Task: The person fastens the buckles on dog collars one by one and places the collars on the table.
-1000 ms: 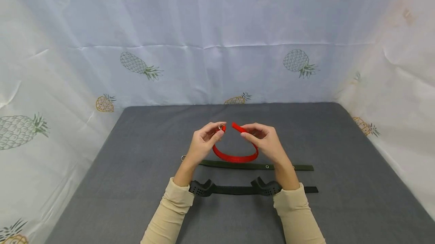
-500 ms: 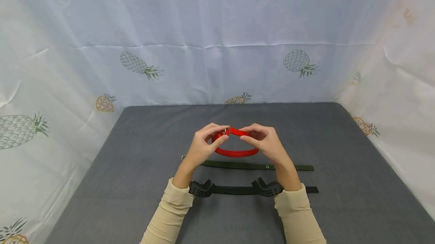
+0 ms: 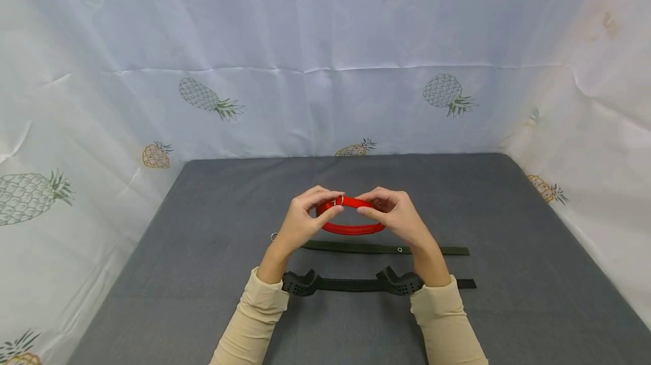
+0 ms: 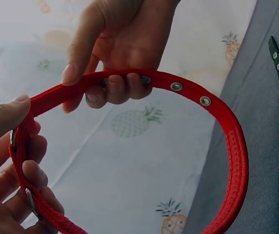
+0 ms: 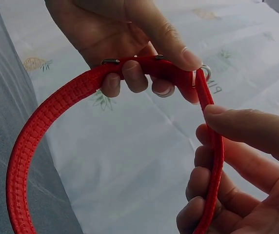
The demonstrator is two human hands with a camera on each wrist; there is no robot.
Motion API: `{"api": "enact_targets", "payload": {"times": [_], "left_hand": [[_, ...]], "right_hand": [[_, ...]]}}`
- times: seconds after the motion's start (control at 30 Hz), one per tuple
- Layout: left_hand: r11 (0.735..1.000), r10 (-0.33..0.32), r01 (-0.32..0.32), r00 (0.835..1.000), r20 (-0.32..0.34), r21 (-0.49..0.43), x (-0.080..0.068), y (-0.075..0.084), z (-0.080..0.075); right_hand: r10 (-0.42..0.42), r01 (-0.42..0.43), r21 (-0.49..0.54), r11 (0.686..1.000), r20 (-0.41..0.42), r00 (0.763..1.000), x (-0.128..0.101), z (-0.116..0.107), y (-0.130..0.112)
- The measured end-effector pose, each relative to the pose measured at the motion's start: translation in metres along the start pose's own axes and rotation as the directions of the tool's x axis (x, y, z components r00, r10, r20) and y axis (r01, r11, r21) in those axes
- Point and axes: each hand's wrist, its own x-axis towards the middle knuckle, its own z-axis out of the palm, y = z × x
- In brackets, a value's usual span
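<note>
A red collar (image 3: 353, 230) is held up in a loop above the table, between both hands. My left hand (image 3: 300, 218) pinches its buckle end, where a metal ring (image 5: 208, 73) sticks out by the thumb. The strap's free end is gripped between thumb and curled fingers of my right hand (image 3: 399, 215). That end meets the metalwork at my left fingertips; how far it passes through is hidden. Metal eyelets (image 4: 176, 87) line the strap in the left wrist view, some covered by my right fingers.
On the grey table (image 3: 218, 297) a dark green collar (image 3: 356, 248) lies stretched out, with a black strap (image 3: 351, 285) nearer me, partly hidden by the black wrist cameras (image 3: 402, 281). A pineapple-print cloth (image 3: 325, 111) hangs behind and at both sides.
The two ends of the red collar, apart a second ago, now meet at the ring. My right hand has come slightly left, while my left hand has turned the buckle end toward it.
</note>
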Motion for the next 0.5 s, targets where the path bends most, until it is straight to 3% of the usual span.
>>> {"api": "enact_targets", "payload": {"times": [0.5], "left_hand": [[0.999,-0.019,0.019,1.000,0.010,0.034,-0.0017,-0.0008,-0.0007]], "right_hand": [[0.023,-0.022,-0.043,0.999,0.012,1.000,0.0011,0.0042,0.0003]]}}
